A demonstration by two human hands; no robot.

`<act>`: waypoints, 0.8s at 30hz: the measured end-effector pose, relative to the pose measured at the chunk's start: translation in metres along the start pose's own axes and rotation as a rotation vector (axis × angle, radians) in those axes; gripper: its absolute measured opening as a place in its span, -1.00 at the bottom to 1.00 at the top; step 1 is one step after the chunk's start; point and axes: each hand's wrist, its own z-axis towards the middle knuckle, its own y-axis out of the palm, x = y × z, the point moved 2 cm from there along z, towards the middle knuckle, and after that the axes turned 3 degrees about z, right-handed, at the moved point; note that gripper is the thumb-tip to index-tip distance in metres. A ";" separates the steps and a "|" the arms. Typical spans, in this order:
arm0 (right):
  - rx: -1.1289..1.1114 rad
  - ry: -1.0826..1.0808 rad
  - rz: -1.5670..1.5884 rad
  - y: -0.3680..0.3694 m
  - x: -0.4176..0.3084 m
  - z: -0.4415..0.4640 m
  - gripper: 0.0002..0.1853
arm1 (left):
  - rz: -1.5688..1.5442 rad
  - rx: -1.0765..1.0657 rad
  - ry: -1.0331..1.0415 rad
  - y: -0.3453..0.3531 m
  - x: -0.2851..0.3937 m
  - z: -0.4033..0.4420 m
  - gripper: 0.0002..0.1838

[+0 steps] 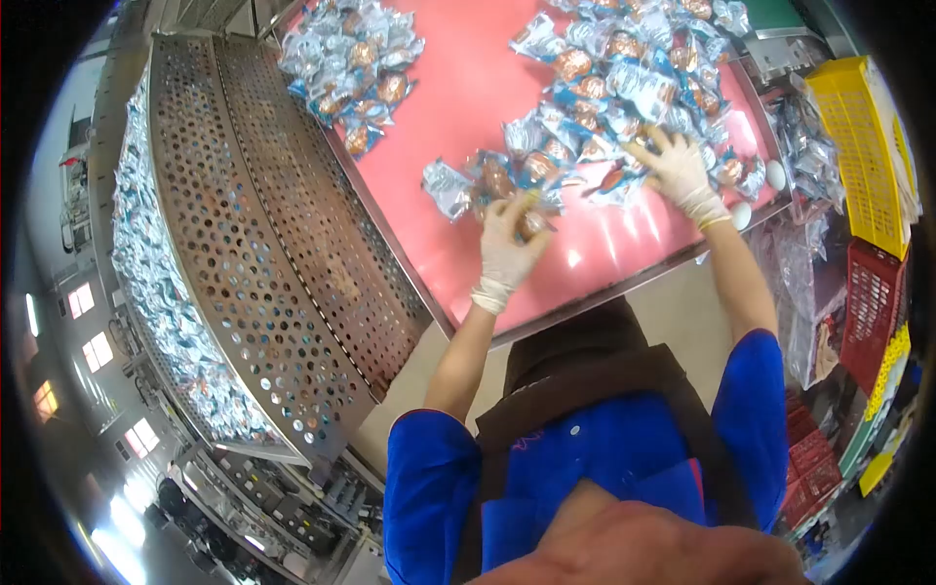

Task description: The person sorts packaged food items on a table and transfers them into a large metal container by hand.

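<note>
My left hand [509, 251], in a white glove, is closed with its fingertips round a small plastic packet with a brown round piece inside [532, 225]. Just beyond those fingers lie more packets, one with a brown piece [495, 180] showing through clear film. My right hand [677, 175], gloved too, reaches into the near edge of a large pile of silver-and-blue packets [639, 88]. Its fingers are apart and touch packets there. A packet with a red and dark print [612, 179] lies just left of it. Beneath the right fingertips, the contact is partly hidden.
The pink tabletop [444, 88] has a raised metal rim. Another packet pile [351, 58] sits at its far left. A perforated metal chute [263, 224] stands left, with packets beyond it. At right are white cups [775, 175], a yellow crate [858, 146] and a red crate [868, 312].
</note>
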 end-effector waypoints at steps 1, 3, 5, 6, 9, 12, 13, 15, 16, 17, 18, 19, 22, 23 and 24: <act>0.022 -0.020 -0.044 0.004 0.011 0.003 -0.13 | 0.014 -0.010 0.035 0.007 0.002 -0.016 -0.36; 0.069 -0.043 -0.089 0.015 0.037 0.010 -0.18 | 0.094 -0.045 0.095 0.024 0.004 -0.036 -0.43; 0.069 -0.063 -0.147 0.017 0.053 0.015 -0.24 | 0.213 -0.125 0.202 0.035 0.002 -0.053 -0.47; 0.056 -0.064 -0.123 0.017 0.057 0.015 -0.26 | 0.219 -0.251 0.205 0.039 -0.001 -0.055 -0.52; -0.053 0.030 -0.205 0.007 0.045 0.010 -0.27 | 0.437 -0.376 0.296 0.043 -0.021 -0.071 -0.56; 0.068 0.003 -0.249 -0.041 0.001 -0.010 -0.33 | 0.275 -0.192 0.143 0.030 -0.032 -0.071 -0.53; 0.099 -0.083 -0.014 -0.066 -0.031 -0.019 -0.44 | 0.294 -0.126 0.144 0.026 -0.034 -0.072 -0.50; -0.112 -0.335 0.279 -0.036 -0.076 -0.038 -0.54 | 0.218 -0.121 0.022 0.027 -0.048 -0.077 -0.31; 0.050 -0.445 0.295 -0.037 -0.111 -0.050 -0.53 | 0.106 -0.112 -0.060 0.028 -0.047 -0.077 -0.26; 0.066 -0.479 0.349 -0.033 -0.134 -0.050 -0.52 | -0.008 -0.099 -0.140 0.028 -0.046 -0.076 -0.22; 0.079 -0.510 0.404 -0.025 -0.150 -0.054 -0.52 | -0.005 -0.167 -0.193 0.028 -0.050 -0.077 -0.09; 0.010 -0.446 0.420 -0.004 -0.152 -0.052 -0.51 | -0.091 -0.112 -0.217 0.031 -0.055 -0.079 -0.11; -0.019 -0.296 0.472 0.046 -0.128 -0.026 -0.47 | -0.282 0.013 -0.258 0.040 -0.072 -0.090 -0.12; 0.088 -0.275 0.494 0.047 -0.112 -0.026 -0.45 | -0.165 0.009 -0.219 0.039 -0.072 -0.094 -0.12; 0.060 -0.206 0.517 0.042 -0.101 -0.028 -0.47 | -0.050 0.003 -0.176 0.038 -0.071 -0.097 -0.13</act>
